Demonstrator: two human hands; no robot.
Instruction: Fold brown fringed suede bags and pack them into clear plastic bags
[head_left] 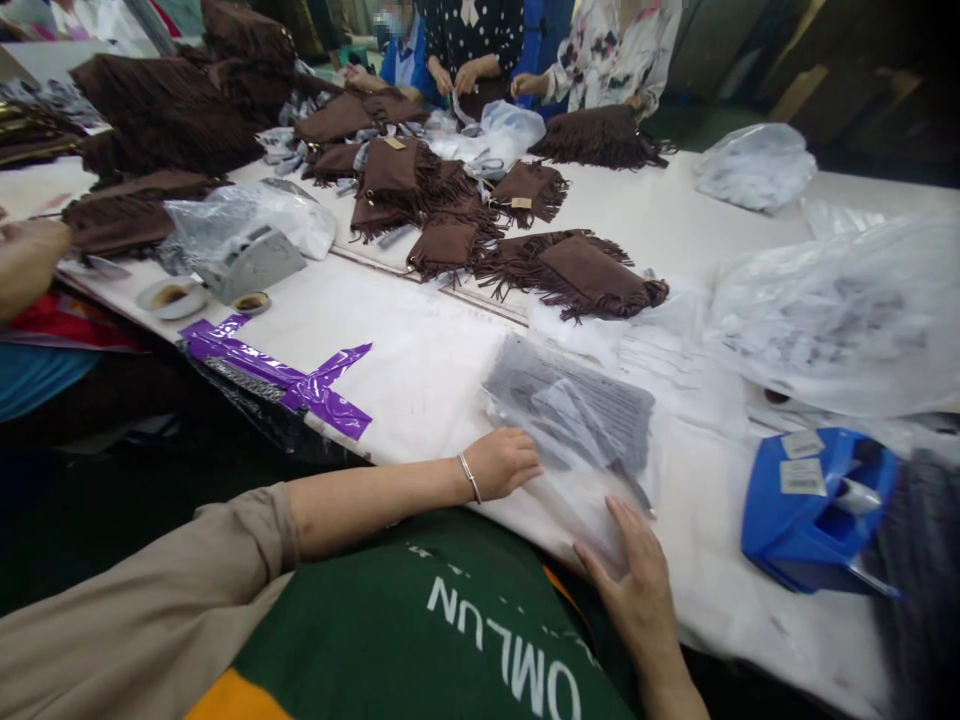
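Note:
A clear plastic bag point(559, 490) lies at the table's near edge, with a flat dark grey piece with fine parallel strips point(607, 400) inside or under its film. My left hand point(510, 463), with a bracelet at its wrist, is closed at the bag's near left edge, its fingers curled on the film. At the near right corner my right hand point(637, 570) touches the same bag, thumb and fingers spread apart over the film. Slight blur hides exactly how the film lies under the fingers.
Brown fringed bags point(600, 275) lie across the table's middle, more piled at the far left. A blue tape dispenser point(817, 510) and a large plastic sack point(840, 310) stand right. A grey metal holder point(255, 265) sits left. Co-workers point(472, 50) stand across; another person's hand point(30, 265) shows left.

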